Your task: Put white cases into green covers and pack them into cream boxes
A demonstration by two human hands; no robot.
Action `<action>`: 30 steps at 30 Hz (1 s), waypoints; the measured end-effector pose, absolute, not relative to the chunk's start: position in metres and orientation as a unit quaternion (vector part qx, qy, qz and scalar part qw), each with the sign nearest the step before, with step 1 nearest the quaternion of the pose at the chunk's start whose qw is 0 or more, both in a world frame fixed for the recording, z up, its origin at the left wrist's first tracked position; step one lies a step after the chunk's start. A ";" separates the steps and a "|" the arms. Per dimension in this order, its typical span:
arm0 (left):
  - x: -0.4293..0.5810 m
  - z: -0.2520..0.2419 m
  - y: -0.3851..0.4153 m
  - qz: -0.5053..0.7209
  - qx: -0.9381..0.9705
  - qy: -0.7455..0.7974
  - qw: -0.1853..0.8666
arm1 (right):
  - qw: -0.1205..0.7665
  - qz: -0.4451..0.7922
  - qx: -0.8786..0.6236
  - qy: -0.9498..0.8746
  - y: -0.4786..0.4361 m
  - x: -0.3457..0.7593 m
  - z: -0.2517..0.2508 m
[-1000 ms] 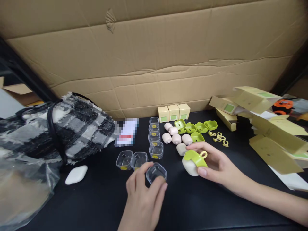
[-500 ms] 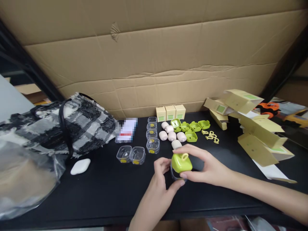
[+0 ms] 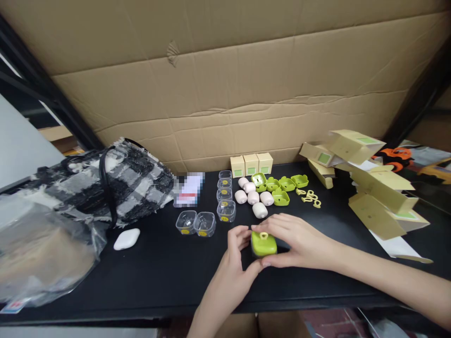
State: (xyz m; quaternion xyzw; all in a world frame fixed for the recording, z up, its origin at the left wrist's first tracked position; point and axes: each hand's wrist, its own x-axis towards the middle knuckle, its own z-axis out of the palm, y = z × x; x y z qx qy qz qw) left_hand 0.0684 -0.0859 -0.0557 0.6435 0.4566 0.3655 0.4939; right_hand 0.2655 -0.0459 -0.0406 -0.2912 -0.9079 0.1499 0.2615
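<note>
A green lid [image 3: 265, 245] with a small yellow loop on top sits over a clear plastic cup, most of which is hidden by the lid and fingers. My left hand [image 3: 233, 265] is closed around the cup's left and front sides. From the right, my right hand [image 3: 294, 244] grips the lid between thumb and fingers. Just behind them lies a white rounded piece [image 3: 260, 210]. Several pale pink rounded pieces [image 3: 252, 197] and green flower-edged lids [image 3: 281, 197] are grouped farther back. Loose yellow loops [image 3: 310, 197] lie to their right.
Several clear cups [image 3: 205, 225] with yellow stickers stand left of my hands. Small boxes [image 3: 251, 165] line the cardboard wall. Opened cartons [image 3: 378, 211] are piled at right. At left are a checked bag [image 3: 141, 183], a plastic bag [image 3: 52, 258] and a white case [image 3: 127, 239].
My right hand has lowered the green lid onto the clear cup, and the lid now sits level instead of tilted. The view has shifted slightly left.
</note>
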 end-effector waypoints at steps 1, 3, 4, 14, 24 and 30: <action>0.068 -0.056 -0.086 0.366 0.643 0.455 0.496 | 0.256 0.137 -0.289 -0.912 -0.047 0.265 -0.040; 0.068 -0.055 -0.087 0.368 0.639 0.459 0.496 | 0.248 0.119 -0.285 -0.918 -0.048 0.264 -0.040; 0.068 -0.055 -0.087 0.368 0.638 0.461 0.495 | 0.245 0.113 -0.283 -0.920 -0.049 0.263 -0.039; 0.067 -0.053 -0.089 0.348 0.659 0.464 0.479 | 0.241 0.030 -0.244 -0.939 -0.053 0.264 -0.038; 0.066 -0.055 -0.091 0.332 0.670 0.471 0.469 | 0.237 0.027 -0.252 -0.938 -0.053 0.264 -0.037; 0.065 -0.057 -0.091 0.340 0.654 0.477 0.479 | 0.242 -0.014 -0.239 -0.940 -0.054 0.263 -0.040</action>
